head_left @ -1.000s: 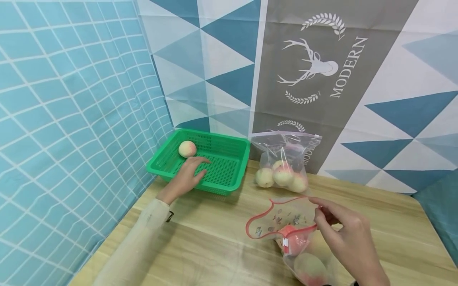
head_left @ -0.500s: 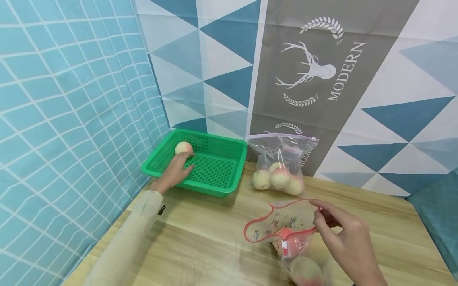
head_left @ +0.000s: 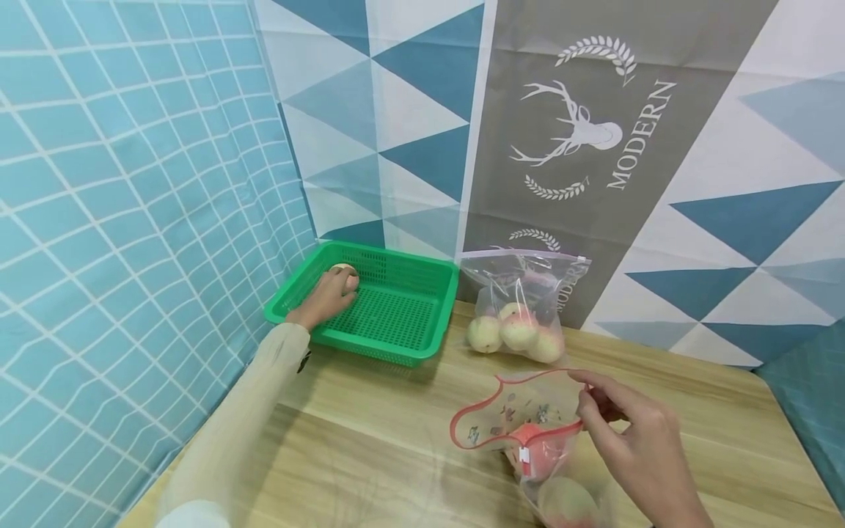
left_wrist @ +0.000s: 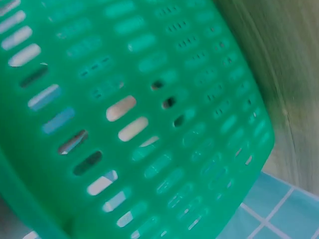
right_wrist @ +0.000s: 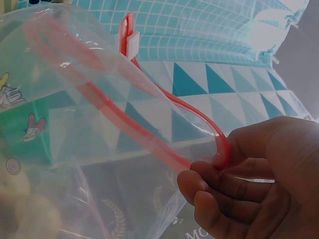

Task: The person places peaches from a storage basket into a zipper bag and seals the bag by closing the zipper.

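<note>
In the head view my left hand (head_left: 321,299) reaches into the green basket (head_left: 432,334), its fingers curled over a peach (head_left: 353,282) near the back left corner. The hand covers most of that peach. My right hand (head_left: 643,440) pinches the red-edged mouth of a clear zip bag (head_left: 485,411) between thumb and fingers. That bag's mouth gapes, and peaches (head_left: 566,500) lie inside it. The right wrist view shows the red zip edge (right_wrist: 222,149) gripped at the fingertips. Only the slotted basket wall (left_wrist: 164,64) fills most of the left wrist view.
A second zip bag (head_left: 524,275) with a lilac top holds several peaches and stands against the patterned backdrop (head_left: 422,110). Both rest on the wooden table (head_left: 370,440). Blue tile-patterned sheeting (head_left: 132,183) borders the left side, close to the basket.
My left hand has moved left and farther into the basket, from beside the peach to gripping it. My right hand keeps its hold on the bag's edge.
</note>
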Motion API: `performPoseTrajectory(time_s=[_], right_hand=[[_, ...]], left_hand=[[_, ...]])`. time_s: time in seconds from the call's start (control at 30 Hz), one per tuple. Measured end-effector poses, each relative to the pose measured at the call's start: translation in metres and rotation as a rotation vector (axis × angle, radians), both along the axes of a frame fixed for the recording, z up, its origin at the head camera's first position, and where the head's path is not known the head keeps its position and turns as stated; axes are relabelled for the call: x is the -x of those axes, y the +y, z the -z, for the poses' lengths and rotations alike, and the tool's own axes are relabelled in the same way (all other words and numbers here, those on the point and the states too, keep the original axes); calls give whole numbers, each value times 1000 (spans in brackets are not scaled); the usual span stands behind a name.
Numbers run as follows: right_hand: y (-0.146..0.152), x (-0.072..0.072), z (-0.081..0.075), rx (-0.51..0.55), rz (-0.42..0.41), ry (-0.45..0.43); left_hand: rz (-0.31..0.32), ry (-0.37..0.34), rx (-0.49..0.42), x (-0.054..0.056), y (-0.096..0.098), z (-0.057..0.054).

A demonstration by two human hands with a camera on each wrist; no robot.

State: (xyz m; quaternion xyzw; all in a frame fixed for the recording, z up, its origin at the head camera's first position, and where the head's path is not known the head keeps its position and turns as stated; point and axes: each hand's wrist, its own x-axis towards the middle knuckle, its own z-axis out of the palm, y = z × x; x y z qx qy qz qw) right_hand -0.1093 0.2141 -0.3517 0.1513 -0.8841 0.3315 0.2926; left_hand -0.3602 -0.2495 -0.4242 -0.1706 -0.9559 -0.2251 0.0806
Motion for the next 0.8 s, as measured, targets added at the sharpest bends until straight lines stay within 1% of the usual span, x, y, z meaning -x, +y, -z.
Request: performPoseTrajectory(time_s=[0.1,0.17,0.23,0.3,0.4,0.43,0.5,0.6,0.7,0.8], right_hand=[[-1,1,2,-2,-3,0],[-3,1,4,3,-10,1],[-3,2,5,7,-19,14],[-3,2,6,12,-27,30],[-1,4,7,9,-39,56],[-1,4,7,9,-37,55],[-1,5,7,3,-32,45],[0,6,7,5,-37,26],[0,7,8,4,-53,19],[0,8,9,3,-69,22]], left_hand=[[-38,-59,30,4,-4,0],[-55,-84,87,7,-8,-2],[-67,-123,161,10,-10,-7],[-79,-162,229,14,-10,-16],[-98,-229,282,22,-9,-26],[-101,-238,300,26,-9,-29],[-108,-264,310,32,-9,-32],[-129,-303,321,37,-11,-32],[-150,-346,323,38,-12,-32],[-158,-395,328,36,-9,-37]])
